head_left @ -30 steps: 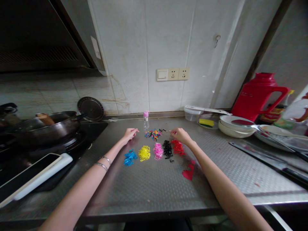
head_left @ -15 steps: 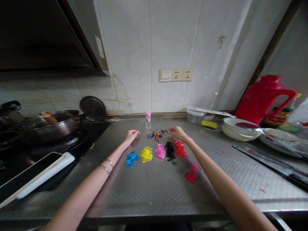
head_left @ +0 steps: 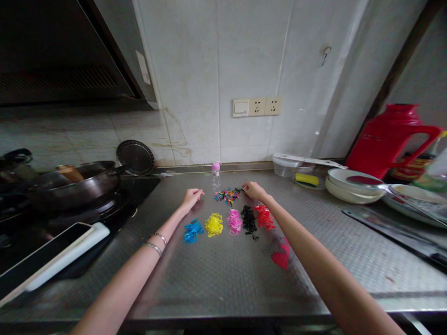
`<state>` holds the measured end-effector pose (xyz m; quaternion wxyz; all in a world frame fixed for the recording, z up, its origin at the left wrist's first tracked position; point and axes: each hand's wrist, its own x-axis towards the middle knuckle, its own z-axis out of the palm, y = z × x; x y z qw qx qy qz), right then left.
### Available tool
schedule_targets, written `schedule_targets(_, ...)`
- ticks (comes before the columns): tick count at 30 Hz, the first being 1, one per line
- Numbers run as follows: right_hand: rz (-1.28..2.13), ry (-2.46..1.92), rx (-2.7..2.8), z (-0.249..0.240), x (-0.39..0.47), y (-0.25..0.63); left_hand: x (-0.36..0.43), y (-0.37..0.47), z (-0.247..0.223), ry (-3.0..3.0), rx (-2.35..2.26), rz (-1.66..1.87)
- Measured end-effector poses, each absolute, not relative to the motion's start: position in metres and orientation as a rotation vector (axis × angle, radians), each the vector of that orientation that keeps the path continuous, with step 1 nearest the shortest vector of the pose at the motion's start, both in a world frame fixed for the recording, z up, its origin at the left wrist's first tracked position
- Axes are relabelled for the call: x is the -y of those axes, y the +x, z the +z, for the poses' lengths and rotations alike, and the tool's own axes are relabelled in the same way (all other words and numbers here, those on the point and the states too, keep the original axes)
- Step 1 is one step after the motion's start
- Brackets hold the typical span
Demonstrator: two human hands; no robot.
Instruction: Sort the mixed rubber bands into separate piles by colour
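**Colour coding, kitchen style**

So the metal counter (head_left: 209,284) is the workspace, with the left hand (head_left: 191,199) and right hand (head_left: 255,191) flanking the mixed pile (head_left: 226,197) (rubber bands, by the look of it), probably so neither blocks the view. Around it: blue heap (head_left: 193,231) at 8 o'clock, yellow heap (head_left: 214,224) at 7, pink heap (head_left: 234,221) at 6, black heap (head_left: 249,219) at 5, red heap (head_left: 265,217) at 4. I'd guess the gaps stop colours mixing. Left fingers are loosely curled, pile near them at 3 o'clock; can't tell if the tips meet. Right fingers look bunched, pile at 9, one dark band (head_left: 238,190) right by the tips; can't tell if it's pinched.
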<state>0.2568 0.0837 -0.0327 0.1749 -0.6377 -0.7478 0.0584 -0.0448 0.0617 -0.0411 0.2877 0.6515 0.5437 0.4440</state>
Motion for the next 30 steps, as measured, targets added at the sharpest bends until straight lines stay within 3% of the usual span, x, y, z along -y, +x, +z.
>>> schedule_targets(23, 0.152, -1.706, 2.115, -0.020, -0.076, 0.256, -0.062, -0.047, -0.043, 1.752, -1.404, 1.220)
schedule_targets(30, 0.463, -1.454, 2.333, -0.008, -0.038, 0.272, -0.063, -0.046, -0.044, 1.746, -1.410, 1.222)
